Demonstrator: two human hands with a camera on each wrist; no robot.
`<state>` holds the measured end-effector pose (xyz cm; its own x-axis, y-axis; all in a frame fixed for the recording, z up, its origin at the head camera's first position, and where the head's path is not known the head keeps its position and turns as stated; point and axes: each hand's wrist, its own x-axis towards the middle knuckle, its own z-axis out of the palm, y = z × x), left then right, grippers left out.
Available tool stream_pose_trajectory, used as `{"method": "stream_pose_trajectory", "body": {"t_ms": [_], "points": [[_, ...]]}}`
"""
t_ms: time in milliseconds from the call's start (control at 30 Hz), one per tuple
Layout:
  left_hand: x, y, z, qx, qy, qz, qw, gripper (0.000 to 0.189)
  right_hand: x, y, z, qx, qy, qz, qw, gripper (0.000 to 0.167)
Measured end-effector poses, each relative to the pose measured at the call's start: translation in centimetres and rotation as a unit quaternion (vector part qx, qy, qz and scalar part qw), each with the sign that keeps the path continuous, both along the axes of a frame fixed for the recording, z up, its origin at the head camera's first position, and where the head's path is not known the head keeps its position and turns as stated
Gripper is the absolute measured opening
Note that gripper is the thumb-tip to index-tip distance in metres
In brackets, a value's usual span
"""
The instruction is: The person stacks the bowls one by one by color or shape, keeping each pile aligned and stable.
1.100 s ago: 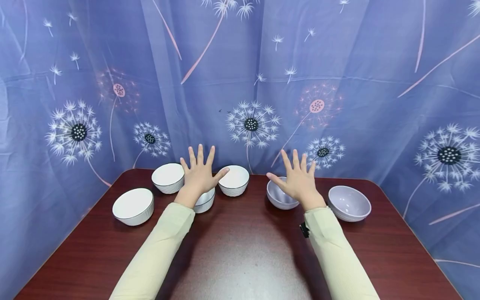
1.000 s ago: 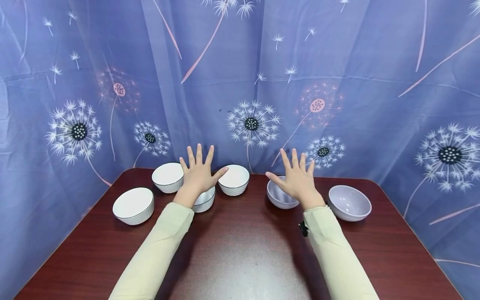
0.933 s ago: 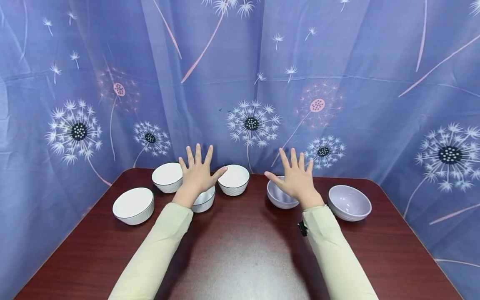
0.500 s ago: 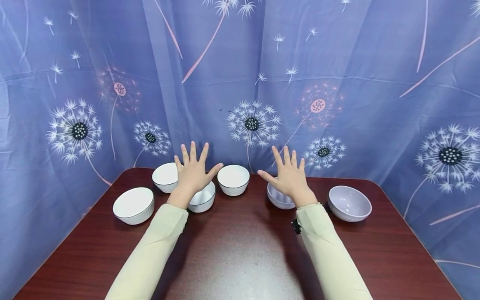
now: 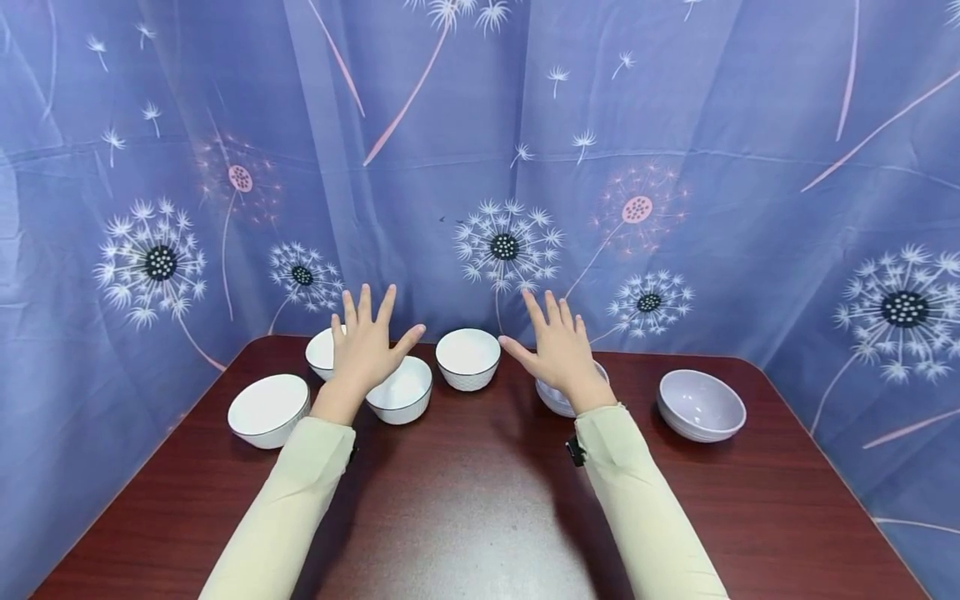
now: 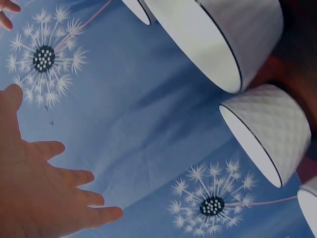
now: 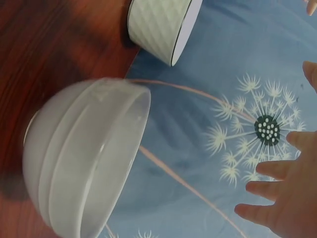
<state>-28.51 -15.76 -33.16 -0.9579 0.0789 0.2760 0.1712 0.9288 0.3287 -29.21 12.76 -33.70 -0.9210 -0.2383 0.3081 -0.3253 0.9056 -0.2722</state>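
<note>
My left hand (image 5: 365, 354) is raised with spread, straight fingers and holds nothing. In the head view it partly covers a white bowl (image 5: 320, 353) at the back left and overlaps the edge of another white bowl (image 5: 403, 393). My right hand (image 5: 558, 354), also spread and holding nothing, hangs in front of a grey-lilac bowl (image 5: 555, 402), hiding part of it. In the right wrist view that ridged bowl (image 7: 84, 158) is apart from the fingers (image 7: 262, 188). The left wrist view shows a white bowl with a diamond pattern (image 6: 272, 129), well apart from my left hand (image 6: 44, 198).
On the dark red-brown table (image 5: 465, 500) stand another white bowl (image 5: 268, 408) at the left, a white bowl (image 5: 468, 358) at the back middle and a second grey-lilac bowl (image 5: 701, 407) at the right. A blue dandelion-print curtain (image 5: 420, 200) hangs behind the table.
Both hands have drifted to the left, still spread. More of the white bowl beside my left hand shows, and the left part of the nearer grey-lilac bowl is more covered. The bowls have not moved.
</note>
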Motion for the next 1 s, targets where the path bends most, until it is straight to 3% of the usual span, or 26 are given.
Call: {"method": "stream_pose_trajectory", "body": {"t_ms": [367,700,1000], "points": [[1.4,-3.5,0.0,0.019,0.030,0.009,0.9993,0.080,-0.4,-2.3,-0.3,-0.043,0.024,0.042,0.9979,0.081],[2.6,-6.4,-0.3,0.050,0.033,0.047,0.9971,0.076,-0.1,-4.5,-1.0,-0.087,0.039,0.089,0.9914,0.082],[3.6,-8.6,-0.9,0.069,0.030,0.091,0.9930,0.072,0.6,-6.5,-2.1,-0.140,0.014,0.123,0.9824,0.077]]}}
